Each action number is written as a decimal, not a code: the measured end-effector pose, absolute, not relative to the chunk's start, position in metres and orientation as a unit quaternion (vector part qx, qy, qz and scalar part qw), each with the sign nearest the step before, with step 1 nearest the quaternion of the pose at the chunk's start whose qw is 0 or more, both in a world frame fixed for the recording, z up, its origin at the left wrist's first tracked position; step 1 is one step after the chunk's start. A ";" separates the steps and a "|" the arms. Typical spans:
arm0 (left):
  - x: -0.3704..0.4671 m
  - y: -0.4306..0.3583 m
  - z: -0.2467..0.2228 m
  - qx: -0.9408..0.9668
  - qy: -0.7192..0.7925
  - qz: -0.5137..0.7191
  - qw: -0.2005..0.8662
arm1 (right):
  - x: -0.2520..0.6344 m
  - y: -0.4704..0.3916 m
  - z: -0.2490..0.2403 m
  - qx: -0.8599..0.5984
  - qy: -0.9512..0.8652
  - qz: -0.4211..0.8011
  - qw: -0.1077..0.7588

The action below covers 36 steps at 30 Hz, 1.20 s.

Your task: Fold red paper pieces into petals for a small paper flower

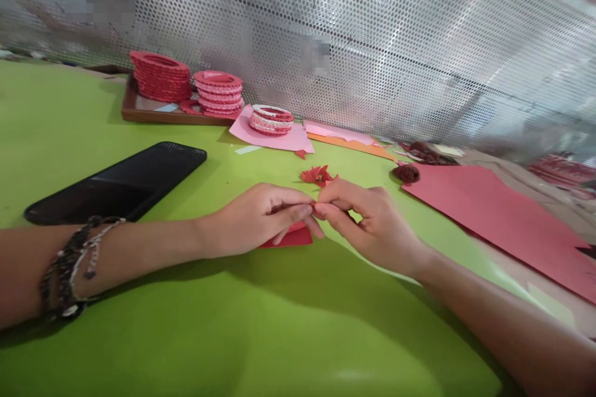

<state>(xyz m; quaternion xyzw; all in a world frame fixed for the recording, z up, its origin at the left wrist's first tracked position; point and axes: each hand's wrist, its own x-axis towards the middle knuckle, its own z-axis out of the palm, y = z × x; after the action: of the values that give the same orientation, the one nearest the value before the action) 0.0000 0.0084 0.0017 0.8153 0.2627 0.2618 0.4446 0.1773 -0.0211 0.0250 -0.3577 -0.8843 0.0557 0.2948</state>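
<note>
My left hand (261,220) and my right hand (367,223) meet fingertip to fingertip above the green table. Both are closed in a pinch on a small red paper piece (313,205), mostly hidden by the fingers. Beneath the left fingers, a flat piece of red paper (298,237) lies on the table, partly covered. Just beyond the fingertips sits a little heap of folded red paper pieces (318,175). Dark braided bracelets (69,267) circle my left wrist.
A black phone (125,180) lies at left. Behind it, a brown tray (172,115) holds stacked red and pink rings (161,77). More rings (271,121) rest on pink paper (242,127). Large red sheet (484,211) and brown yarn (406,172) are at right; a perforated metal panel (288,25) stands behind.
</note>
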 end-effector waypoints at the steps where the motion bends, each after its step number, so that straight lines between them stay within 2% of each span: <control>1: 0.000 0.008 0.002 0.808 0.262 0.272 0.451 | 0.178 -0.021 0.026 -0.364 -0.881 0.062 0.297; 5: 0.000 0.010 0.003 0.789 0.278 0.313 0.450 | 0.179 -0.021 0.028 -0.383 -0.866 0.087 0.309; 9: -0.001 0.010 0.003 0.800 0.295 0.310 0.420 | 0.179 -0.022 0.028 -0.399 -0.860 0.046 0.315; 14: -0.002 0.007 0.002 0.855 0.279 0.318 0.300 | 0.180 -0.022 0.028 -0.380 -0.870 -0.008 0.316; 17: -0.002 0.006 0.002 0.867 0.267 0.328 0.263 | 0.180 -0.022 0.030 -0.379 -0.872 0.032 0.309; 23: -0.002 0.006 0.005 0.840 0.270 0.315 0.349 | 0.182 -0.023 0.034 -0.370 -0.853 0.196 0.310; 29: -0.002 0.004 0.003 0.827 0.288 0.302 0.378 | 0.182 -0.018 0.033 -0.380 -0.818 0.273 0.336; 33: 0.000 0.006 0.001 0.780 0.300 0.353 0.421 | 0.191 -0.005 0.032 -0.428 -0.781 0.203 0.407; 36: 0.002 0.010 0.001 0.724 0.304 0.419 0.456 | 0.196 0.003 0.027 -0.472 -0.787 0.076 0.389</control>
<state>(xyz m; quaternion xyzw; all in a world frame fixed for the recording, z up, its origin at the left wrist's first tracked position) 0.0016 0.0104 0.0013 0.7242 0.3043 0.4188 0.4555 0.1956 0.0031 0.0274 -0.4723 -0.7873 0.0764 0.3888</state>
